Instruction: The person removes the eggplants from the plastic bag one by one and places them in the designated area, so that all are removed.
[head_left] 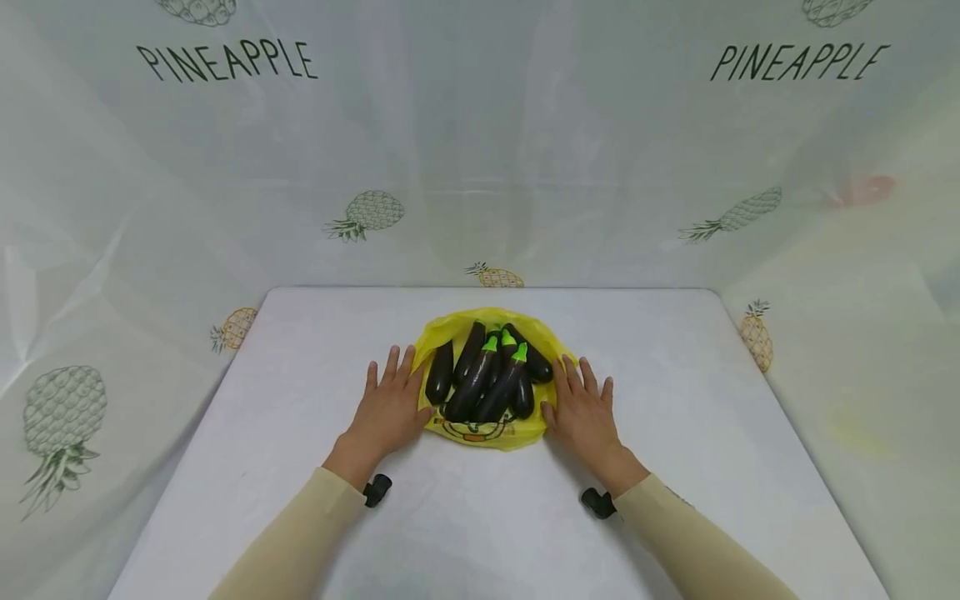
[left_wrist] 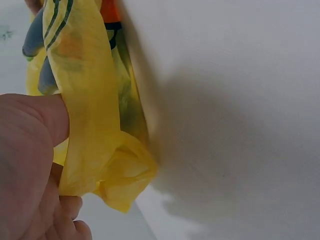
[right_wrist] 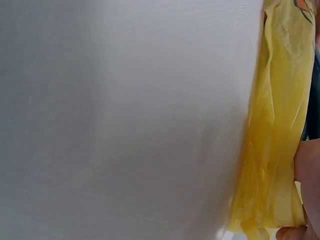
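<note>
Pointing mostly away from the person, the eggplants [head_left: 472, 385] lie heaped inside a yellow bag [head_left: 517, 439]. The two uppermost ones have their long axes slanting from the bag's near left toward its far right, with their green caps at the far end. Another eggplant [head_left: 440, 373], by the bag's left wall, lies nearly straight away from the person, while one [head_left: 534, 360] at the bag's far right slants the opposite way. The bag itself stretches widest from left to right, its mouth gaping upward.

The skins are glossy and dark — almost black — against the bag's thin, crinkled plastic, which has a dark-lined print with orange on its near side.

The left hand [head_left: 384, 411] touches the bag's left edge and the right hand [head_left: 585, 417] its right edge. Both have straight fingers spread apart; whether either thumb pinches the plastic, I cannot tell. Beige sleeves [head_left: 300, 533] reach in from the near side of the bag.

Under the bag is a smooth white table [head_left: 645, 342]. Beyond it hangs a pale sheet [head_left: 510, 125] — printed with pineapples and the word PINEAPPLE — which also drapes to either side.
</note>
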